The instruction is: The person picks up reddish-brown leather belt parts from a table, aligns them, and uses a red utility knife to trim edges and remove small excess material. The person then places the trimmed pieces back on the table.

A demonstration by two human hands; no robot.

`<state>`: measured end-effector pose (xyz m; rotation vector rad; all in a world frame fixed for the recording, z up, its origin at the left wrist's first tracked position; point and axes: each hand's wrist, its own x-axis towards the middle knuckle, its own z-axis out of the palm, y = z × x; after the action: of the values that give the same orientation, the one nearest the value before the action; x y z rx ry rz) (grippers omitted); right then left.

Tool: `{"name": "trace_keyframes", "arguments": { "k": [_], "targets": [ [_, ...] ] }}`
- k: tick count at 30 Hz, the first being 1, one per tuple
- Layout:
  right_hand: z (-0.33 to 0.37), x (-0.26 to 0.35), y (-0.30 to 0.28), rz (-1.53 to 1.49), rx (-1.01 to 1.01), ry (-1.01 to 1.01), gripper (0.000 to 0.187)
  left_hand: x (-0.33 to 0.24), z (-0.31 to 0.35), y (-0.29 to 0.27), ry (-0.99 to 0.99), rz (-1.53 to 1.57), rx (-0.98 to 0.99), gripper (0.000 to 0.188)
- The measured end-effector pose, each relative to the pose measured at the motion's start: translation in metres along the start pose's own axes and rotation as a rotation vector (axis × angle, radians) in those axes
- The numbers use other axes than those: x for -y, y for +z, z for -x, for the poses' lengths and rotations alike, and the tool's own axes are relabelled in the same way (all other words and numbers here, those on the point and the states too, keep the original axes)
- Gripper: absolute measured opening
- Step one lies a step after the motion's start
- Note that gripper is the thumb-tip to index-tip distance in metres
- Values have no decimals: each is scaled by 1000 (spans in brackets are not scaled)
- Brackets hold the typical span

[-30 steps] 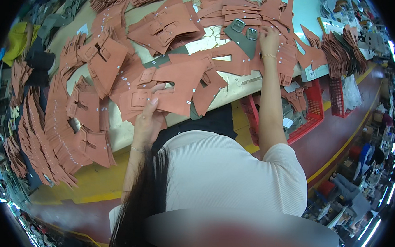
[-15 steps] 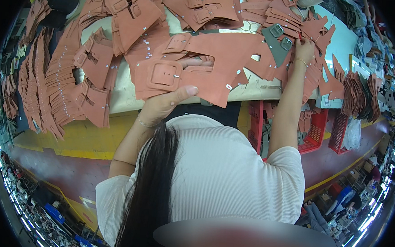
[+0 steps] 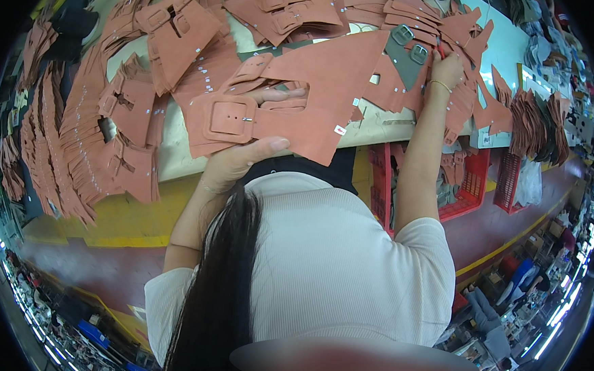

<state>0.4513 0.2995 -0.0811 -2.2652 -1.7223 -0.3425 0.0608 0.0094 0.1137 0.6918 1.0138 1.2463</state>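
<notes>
A large terracotta leather shoe upper with covered buckles is gripped by my left hand. My left thumb lies over its lower edge, and the fingers show through the opening beside a square buckle. Off to the right, above stacked pieces, my right hand is closed on a slim red object, whose kind I cannot make out. Just left of that hand, a dark green piece with two buckles lies among terracotta ones.
Fanned stacks of terracotta pieces cover the table's left side, and buckled pieces lie at the back. Red crates stand beneath the table's right front edge. A row of terracotta and green pieces stands at the far right.
My view has shifted slightly, so most of the table appears further left. The leather upper stays in my left hand, and my right hand still holds the red object.
</notes>
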Motion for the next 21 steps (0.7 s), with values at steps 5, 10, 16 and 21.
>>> {"name": "trace_keyframes", "arguments": {
  "k": [5,10,16,21],
  "targets": [
    [-7,-17,-13,-120,35,-33,32,-8,3,-3,18,-97,-19,58],
    [28,-23,-74,-963,-163,238,26,-12,3,-4,142,-200,-17,49],
    [65,32,-186,-1831,153,197,23,-15,8,-4,94,-231,-28,46],
    [108,103,-265,-1721,387,-170,24,-16,11,-5,178,-334,-43,44]
  ]
}}
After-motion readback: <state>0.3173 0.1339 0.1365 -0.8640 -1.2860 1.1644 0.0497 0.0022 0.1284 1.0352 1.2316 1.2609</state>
